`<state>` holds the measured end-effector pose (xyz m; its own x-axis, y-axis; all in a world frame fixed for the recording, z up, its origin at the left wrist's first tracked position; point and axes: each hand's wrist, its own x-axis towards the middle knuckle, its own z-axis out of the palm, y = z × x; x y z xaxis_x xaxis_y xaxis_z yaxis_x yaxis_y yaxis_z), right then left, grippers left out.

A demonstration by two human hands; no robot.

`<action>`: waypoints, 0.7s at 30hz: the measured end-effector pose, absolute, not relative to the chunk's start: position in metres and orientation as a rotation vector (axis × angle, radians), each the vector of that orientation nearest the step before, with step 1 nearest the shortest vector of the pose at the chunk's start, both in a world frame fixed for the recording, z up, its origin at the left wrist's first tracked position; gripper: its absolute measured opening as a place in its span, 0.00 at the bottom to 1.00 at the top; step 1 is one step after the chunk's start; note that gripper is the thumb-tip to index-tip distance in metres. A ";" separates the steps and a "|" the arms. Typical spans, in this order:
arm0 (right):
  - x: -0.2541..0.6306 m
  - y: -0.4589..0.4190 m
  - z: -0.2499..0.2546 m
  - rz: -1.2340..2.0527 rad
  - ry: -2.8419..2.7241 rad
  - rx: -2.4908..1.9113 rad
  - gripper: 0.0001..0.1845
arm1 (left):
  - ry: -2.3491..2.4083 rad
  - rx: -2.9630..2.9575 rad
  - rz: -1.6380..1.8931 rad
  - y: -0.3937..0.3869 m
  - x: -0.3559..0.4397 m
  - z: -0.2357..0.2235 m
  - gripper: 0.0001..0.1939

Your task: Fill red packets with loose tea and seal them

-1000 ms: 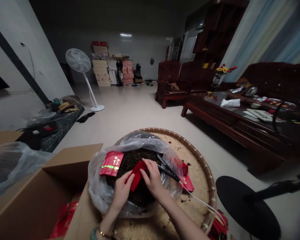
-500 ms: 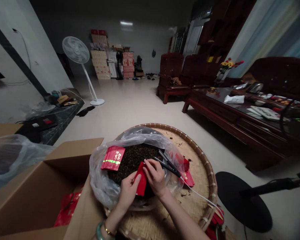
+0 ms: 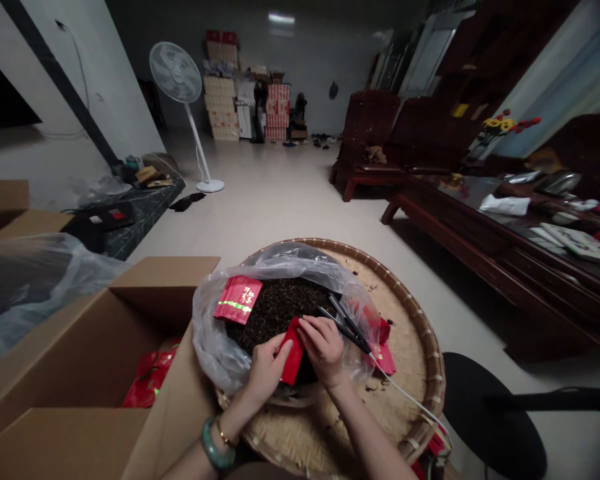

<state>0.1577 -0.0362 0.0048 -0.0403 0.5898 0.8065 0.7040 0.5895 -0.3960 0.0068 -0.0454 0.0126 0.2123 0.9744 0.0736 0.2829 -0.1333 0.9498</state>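
Note:
Both my hands hold one small red packet point(image 3: 293, 355) above a clear plastic bag point(image 3: 220, 347) full of dark loose tea point(image 3: 280, 308). My left hand point(image 3: 266, 368) grips the packet's lower side, and my right hand point(image 3: 325, 350) pinches its top edge. A stack of red packets point(image 3: 238, 299) with gold print lies on the tea to the left. A black clamp-like tool point(image 3: 347, 327) with a white cord lies just right of my right hand. The bag sits on a round woven bamboo tray point(image 3: 410, 320).
An open cardboard box point(image 3: 80, 360) with red packets inside stands at the left, another bag-lined box behind it. More red packets point(image 3: 384, 350) lie on the tray's right. A black round fan base point(image 3: 495, 413) sits lower right, a dark wooden table point(image 3: 505, 253) and a white standing fan point(image 3: 180, 87) beyond.
The camera has shifted a little, so the tray sits higher and farther right in view. My hands have kept hold of the red packet, turning it more upright.

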 end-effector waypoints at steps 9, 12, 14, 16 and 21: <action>0.168 -0.043 0.026 0.343 -1.663 -1.118 0.05 | 1.221 1.459 1.022 -0.026 -0.011 0.007 0.13; 0.170 -0.047 0.027 0.555 -1.623 -1.145 0.06 | 1.151 1.274 0.991 -0.020 -0.016 0.006 0.16; 0.167 -0.050 0.024 0.696 -1.603 -1.168 0.06 | 1.117 1.195 0.960 -0.021 -0.015 0.007 0.18; 0.164 -0.051 0.019 0.888 -1.580 -1.203 0.10 | 1.120 1.203 0.966 -0.023 -0.013 0.009 0.18; 0.163 -0.052 0.010 1.223 -1.403 -1.234 0.09 | 1.096 1.318 0.904 -0.027 -0.014 0.011 0.14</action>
<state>0.1633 -0.0520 0.0097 -0.1219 0.9925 0.0067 0.1289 0.0226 -0.9914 -0.0136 -0.0269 0.0110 0.2699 0.9580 -0.0965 0.0870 0.0756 0.9933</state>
